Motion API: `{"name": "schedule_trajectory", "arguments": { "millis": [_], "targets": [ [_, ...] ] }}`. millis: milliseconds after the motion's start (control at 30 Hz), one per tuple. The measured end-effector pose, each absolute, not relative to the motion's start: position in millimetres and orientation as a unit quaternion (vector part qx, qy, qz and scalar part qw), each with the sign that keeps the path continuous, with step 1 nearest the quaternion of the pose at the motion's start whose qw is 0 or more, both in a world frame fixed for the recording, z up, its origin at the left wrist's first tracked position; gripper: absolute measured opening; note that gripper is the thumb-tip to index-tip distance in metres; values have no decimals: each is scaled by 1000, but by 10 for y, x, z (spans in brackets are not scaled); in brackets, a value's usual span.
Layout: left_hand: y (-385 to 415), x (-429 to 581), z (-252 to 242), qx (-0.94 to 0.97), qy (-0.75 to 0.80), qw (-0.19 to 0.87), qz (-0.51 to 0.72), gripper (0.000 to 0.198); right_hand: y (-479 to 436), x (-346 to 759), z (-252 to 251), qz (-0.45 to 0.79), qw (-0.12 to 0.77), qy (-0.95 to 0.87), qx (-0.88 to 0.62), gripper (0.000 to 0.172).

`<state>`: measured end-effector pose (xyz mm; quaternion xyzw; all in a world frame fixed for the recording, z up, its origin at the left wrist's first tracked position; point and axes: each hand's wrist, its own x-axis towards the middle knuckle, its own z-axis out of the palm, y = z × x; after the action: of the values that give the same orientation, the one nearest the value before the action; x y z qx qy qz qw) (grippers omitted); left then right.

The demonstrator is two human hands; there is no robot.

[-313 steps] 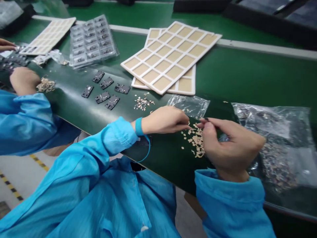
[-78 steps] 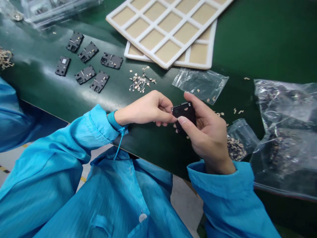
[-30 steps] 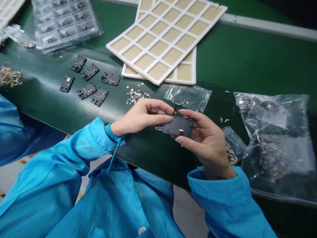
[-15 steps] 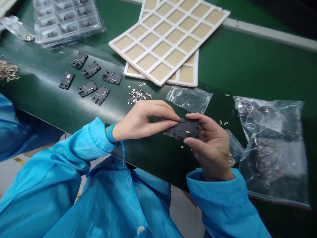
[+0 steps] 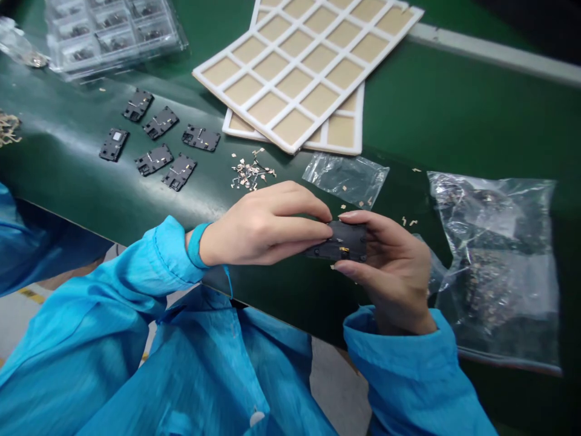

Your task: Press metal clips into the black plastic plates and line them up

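A flat black plastic part (image 5: 347, 237) with a small gold contact is gripped at its right end between the thumb and fingers of my right hand (image 5: 394, 260). My left hand (image 5: 267, 224), with a teal band at the wrist, closes its fingers over the part's left side; the fingertips hide that end. Just beyond my left hand lies a loose pile of small metal pieces (image 5: 252, 172). Several similar black parts (image 5: 154, 158) are spread on the green table to the left, one with a white square on it.
Two white-framed grid trays (image 5: 295, 79) overlap at the back. A clear compartment tray (image 5: 113, 36) stands back left. Plastic bags (image 5: 494, 272) with small parts lie right, a small bag (image 5: 347, 175) behind my hands. Another person's blue sleeve (image 5: 18, 242) shows at left.
My left hand's fingers have shifted over the black part, covering its left end more. The part has turned slightly in my hands. The view has moved a little.
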<state>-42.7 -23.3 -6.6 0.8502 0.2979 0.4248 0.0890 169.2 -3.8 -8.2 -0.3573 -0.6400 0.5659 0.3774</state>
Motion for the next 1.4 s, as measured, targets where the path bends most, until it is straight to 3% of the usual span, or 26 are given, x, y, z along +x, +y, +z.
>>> {"name": "schedule_trajectory", "arguments": {
  "millis": [567,1000,1400],
  "targets": [
    [-273,-395,-51,847,286,62,443,18,-52,1719,-88,546,371,-668,-343,40],
    [-346,-433,94,906,242,-154,310,20,-46,1731,-59,540,350,-683,-347,39],
    [-350,-377,244,914,264,-62,303,18,-70,1744,-55,534,349,-682,-358,39]
  ]
}}
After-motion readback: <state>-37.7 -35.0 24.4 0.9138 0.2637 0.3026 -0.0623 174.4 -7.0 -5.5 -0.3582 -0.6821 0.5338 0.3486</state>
